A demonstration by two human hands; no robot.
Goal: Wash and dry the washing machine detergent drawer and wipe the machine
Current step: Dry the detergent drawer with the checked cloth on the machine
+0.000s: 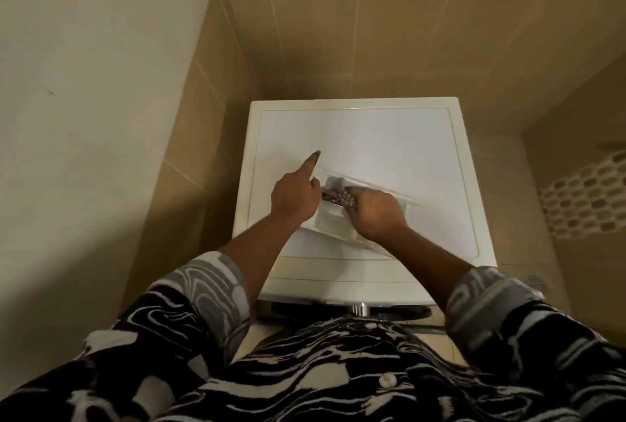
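Detergent drawer [371,185]: white plastic, a long rectangular tray w/ a thin raised rim. It lies at an angle on the flat top of the washing machine [389,144], toward the front-left. Machine top is smooth, glossy white, squarish w/ rounded corners & a cream border. Cloth [338,200]: small, dark w/ a pale dotted pattern, bunched inside the drawer's left part.

Around: glossy beige tile wall [372,32] behind the machine, plain cream wall [84,83] on the left, mosaic strip [582,201] of rounded tiles far right, round floor drain [534,281] just off the machine's front-right corner. Black & white swirl-print sleeves [203,303] fill the bottom & hide part of the machine's front. The hands hide most of the drawer's middle.

Left hand [296,198] grips the drawer's left end, index finger straight & pointing away along the rim, other fingers curled. Right hand [376,215] is knuckles up, fingers curled round the cloth, holding it down in the drawer; its fingertips are hidden.
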